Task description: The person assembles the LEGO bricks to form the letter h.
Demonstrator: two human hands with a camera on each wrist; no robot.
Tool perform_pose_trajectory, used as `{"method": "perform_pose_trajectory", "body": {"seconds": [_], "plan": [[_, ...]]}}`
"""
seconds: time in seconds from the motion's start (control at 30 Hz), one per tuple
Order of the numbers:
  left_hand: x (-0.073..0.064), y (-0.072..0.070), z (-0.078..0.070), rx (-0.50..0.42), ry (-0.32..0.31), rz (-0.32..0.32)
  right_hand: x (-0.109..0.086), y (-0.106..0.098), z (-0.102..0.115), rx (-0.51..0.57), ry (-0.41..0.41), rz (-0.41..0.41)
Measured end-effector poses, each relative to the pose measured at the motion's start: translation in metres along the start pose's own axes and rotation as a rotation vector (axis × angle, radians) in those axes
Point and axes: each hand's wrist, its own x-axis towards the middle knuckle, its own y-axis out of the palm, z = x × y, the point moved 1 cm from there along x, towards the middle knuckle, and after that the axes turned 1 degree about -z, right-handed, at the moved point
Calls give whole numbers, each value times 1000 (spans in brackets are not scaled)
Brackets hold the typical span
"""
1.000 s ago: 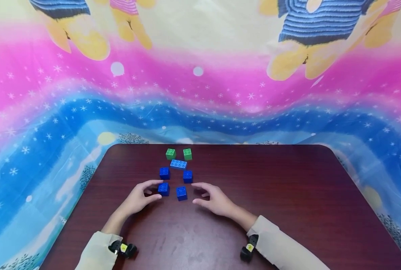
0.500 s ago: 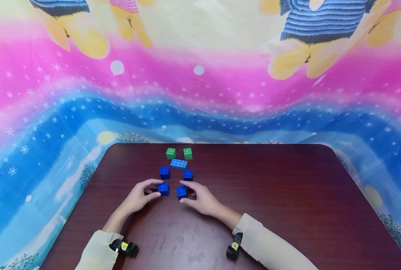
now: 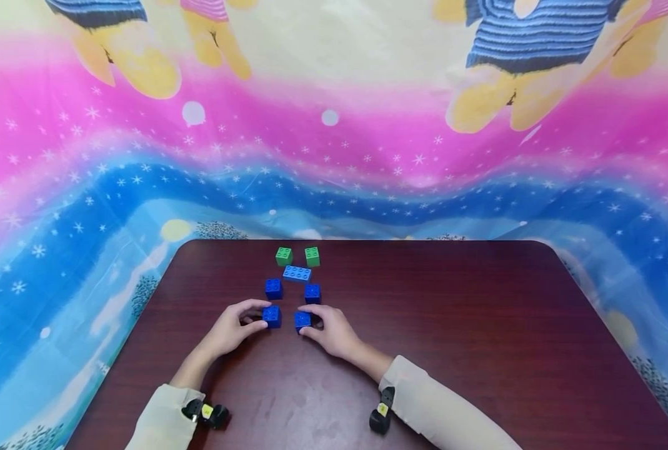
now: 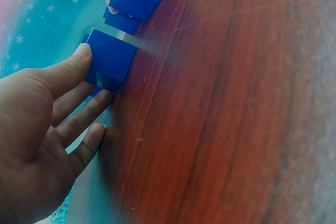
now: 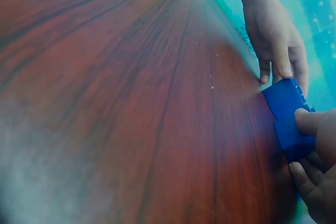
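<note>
Near the front of a group of toy building blocks, my left hand (image 3: 229, 328) pinches a dark blue building block (image 3: 272, 317) by its near and far sides. The left wrist view shows that thumb pressed on the block's (image 4: 107, 59) near face, with other fingers spread below. Just to the right, my right hand (image 3: 336, 331) pinches a second dark blue block (image 3: 302, 322) between thumb and fingers. In the right wrist view its thumb lies on this block's (image 5: 294, 140) face. A small gap separates the two blocks in the head view.
Behind them stand two more dark blue blocks, one left (image 3: 274, 289) and one right (image 3: 312, 292). Farther back are a long light blue block (image 3: 297, 273) and two green blocks, left (image 3: 284, 256) and right (image 3: 312, 256). The brown table (image 3: 452, 312) meets a patterned cloth (image 3: 367, 156).
My right hand has moved left from beside its block and taken hold of it. My left thumb has closed in onto the left block. The other blocks have stayed put.
</note>
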Motion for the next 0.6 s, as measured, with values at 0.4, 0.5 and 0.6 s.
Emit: {"method": "perform_pose_trajectory", "body": {"seconds": [0.4, 0.5, 0.6], "plan": [[0, 1, 1, 27, 19, 2, -12, -14, -11, -31, -7, -21], [0, 1, 1, 26, 19, -3, -15, -20, -13, -36, 2, -21], [0, 2, 2, 33, 19, -6, -19, -25, -14, -31, -1, -26]]}}
